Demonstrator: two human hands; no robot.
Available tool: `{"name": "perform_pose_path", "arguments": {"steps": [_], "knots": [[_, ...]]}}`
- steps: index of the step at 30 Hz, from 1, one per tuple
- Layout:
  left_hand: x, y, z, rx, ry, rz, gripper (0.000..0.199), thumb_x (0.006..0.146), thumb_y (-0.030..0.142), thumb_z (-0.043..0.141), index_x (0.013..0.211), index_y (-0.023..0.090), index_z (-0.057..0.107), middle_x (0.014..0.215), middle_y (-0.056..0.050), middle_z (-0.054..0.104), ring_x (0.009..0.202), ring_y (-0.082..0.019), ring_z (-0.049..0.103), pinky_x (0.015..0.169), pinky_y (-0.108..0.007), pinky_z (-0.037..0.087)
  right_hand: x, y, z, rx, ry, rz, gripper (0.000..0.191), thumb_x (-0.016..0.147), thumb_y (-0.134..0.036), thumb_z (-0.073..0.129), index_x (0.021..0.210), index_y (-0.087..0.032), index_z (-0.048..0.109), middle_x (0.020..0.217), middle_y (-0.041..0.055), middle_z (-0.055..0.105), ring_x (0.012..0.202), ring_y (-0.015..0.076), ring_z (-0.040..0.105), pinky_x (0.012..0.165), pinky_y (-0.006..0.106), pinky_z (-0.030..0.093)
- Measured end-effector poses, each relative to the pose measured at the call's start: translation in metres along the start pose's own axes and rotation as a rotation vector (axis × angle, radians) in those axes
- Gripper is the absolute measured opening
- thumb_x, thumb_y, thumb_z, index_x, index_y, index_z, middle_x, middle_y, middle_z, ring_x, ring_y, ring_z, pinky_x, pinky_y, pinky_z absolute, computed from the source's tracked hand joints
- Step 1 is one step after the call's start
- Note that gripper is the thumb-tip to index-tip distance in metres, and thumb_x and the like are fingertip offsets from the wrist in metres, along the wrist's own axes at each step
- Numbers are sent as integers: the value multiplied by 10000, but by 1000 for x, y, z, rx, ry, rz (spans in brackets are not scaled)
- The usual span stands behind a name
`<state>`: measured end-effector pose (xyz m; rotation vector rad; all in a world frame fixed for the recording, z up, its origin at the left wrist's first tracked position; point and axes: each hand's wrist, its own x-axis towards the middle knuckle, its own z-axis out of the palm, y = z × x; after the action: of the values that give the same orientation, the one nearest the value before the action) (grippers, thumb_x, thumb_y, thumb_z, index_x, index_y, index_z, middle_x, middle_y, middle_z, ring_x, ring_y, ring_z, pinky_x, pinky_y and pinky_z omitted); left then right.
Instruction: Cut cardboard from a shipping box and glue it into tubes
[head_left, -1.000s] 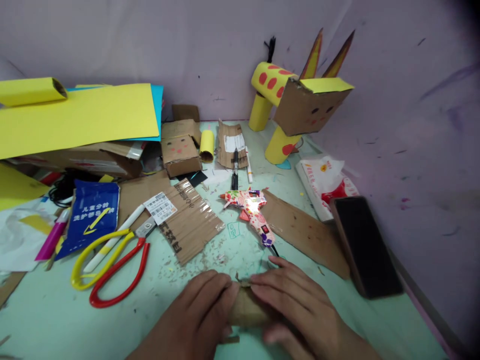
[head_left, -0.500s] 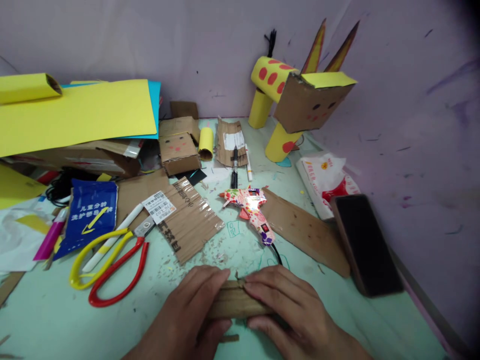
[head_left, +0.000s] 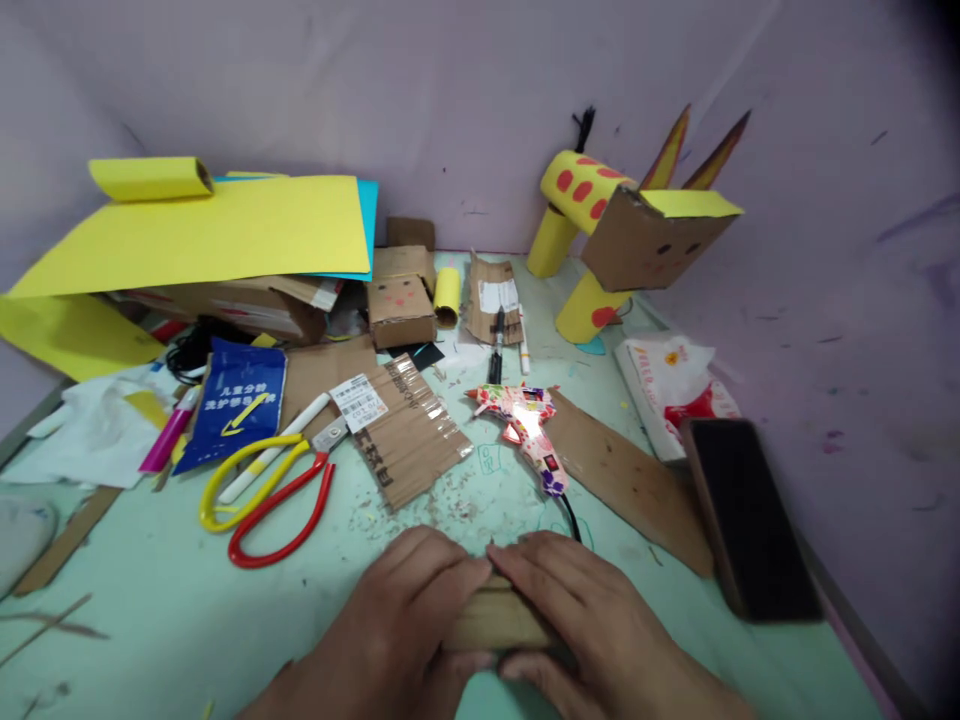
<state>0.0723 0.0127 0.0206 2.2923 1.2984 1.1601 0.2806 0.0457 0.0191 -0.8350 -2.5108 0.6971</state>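
Observation:
At the near edge of the view, a rolled piece of brown cardboard [head_left: 499,618] lies between my two hands. My left hand [head_left: 412,610] is closed around its left end, fingers on top and thumb below. On the other end my right hand [head_left: 585,620] grips in the same way, the index fingertips nearly meeting over the top. Much of the cardboard is hidden under the fingers. Just beyond the hands lies a flower-patterned glue gun [head_left: 529,425], its black cord running toward my right hand. A flat cardboard piece with a label [head_left: 405,435] lies to its left.
Red-and-yellow-handled scissors [head_left: 277,490] lie left. On the right are a cardboard strip [head_left: 630,480], a phone [head_left: 750,520] and a tissue pack [head_left: 675,385]. A yellow spotted cardboard animal [head_left: 600,220] stands at the back. Yellow paper sheets [head_left: 225,235] lie over boxes at back left.
The camera view has shifted, so the table's things appear further right. Both hands still hold the rolled cardboard, and their fingertips have come closer together on top.

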Motion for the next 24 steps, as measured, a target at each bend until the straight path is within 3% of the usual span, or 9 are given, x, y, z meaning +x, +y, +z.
{"name": "perform_pose_path", "arguments": {"steps": [2, 6, 9, 11, 12, 17, 21, 24], "knots": [[-1, 3, -2, 1, 41, -68, 423, 842, 304, 509, 1260, 257, 465, 957, -48, 676, 864, -199, 647, 742, -277, 554, 2, 2, 1, -8, 2, -11, 475, 851, -264, 575, 1291, -176, 420, 1058, 114, 664, 944, 233, 641, 818, 325, 553], [-5, 2, -7, -3, 168, -299, 558, 768, 367, 608, 1292, 262, 447, 1229, -91, 579, 1058, -251, 595, 830, -336, 541, 1, 14, 12, 18, 139, 9, 466, 872, -263, 533, 1312, -200, 389, 1158, 117, 619, 1059, 236, 603, 877, 315, 521], [-5, 0, -13, -117, 238, -493, 267, 810, 276, 569, 1077, 264, 565, 1001, -38, 635, 777, -154, 631, 644, -233, 537, 4, 22, 19, 32, 202, -24, 451, 875, -261, 527, 1302, -191, 399, 1137, 113, 624, 1027, 232, 614, 868, 304, 518], [-3, 0, -16, -246, 157, -592, 112, 844, 257, 512, 891, 237, 611, 757, 4, 620, 582, -111, 562, 521, -193, 474, 8, 23, 21, 6, 244, -53, 454, 867, -263, 542, 1294, -182, 408, 1095, 112, 639, 978, 231, 629, 835, 303, 529], [-2, 1, -16, -299, 98, -627, 134, 844, 280, 502, 830, 224, 623, 684, 13, 598, 534, -105, 525, 485, -192, 439, 10, 22, 22, -14, 263, -67, 460, 858, -270, 556, 1287, -178, 418, 1072, 113, 647, 954, 235, 634, 815, 313, 535], [1, 5, -9, -379, -156, -735, 179, 748, 328, 556, 667, 177, 608, 607, 22, 527, 540, -108, 440, 474, -210, 333, 16, 12, 26, -48, 227, -85, 538, 811, -295, 618, 1300, -164, 437, 987, 113, 675, 825, 241, 650, 725, 361, 550], [-2, 3, -5, -486, -244, -886, 239, 768, 360, 533, 631, 166, 557, 564, 28, 514, 546, -114, 439, 481, -212, 325, 12, 7, 21, -32, 151, -15, 682, 797, -521, 612, 1342, -157, 425, 1158, 153, 628, 1028, 286, 615, 862, 411, 519], [-2, -1, -8, -547, -326, -911, 270, 732, 403, 566, 602, 167, 552, 522, 40, 478, 521, -112, 428, 468, -208, 328, 7, 15, 9, -37, 219, 68, 712, 795, -609, 560, 1337, -163, 438, 1285, 169, 563, 1168, 308, 540, 935, 435, 478]]}}
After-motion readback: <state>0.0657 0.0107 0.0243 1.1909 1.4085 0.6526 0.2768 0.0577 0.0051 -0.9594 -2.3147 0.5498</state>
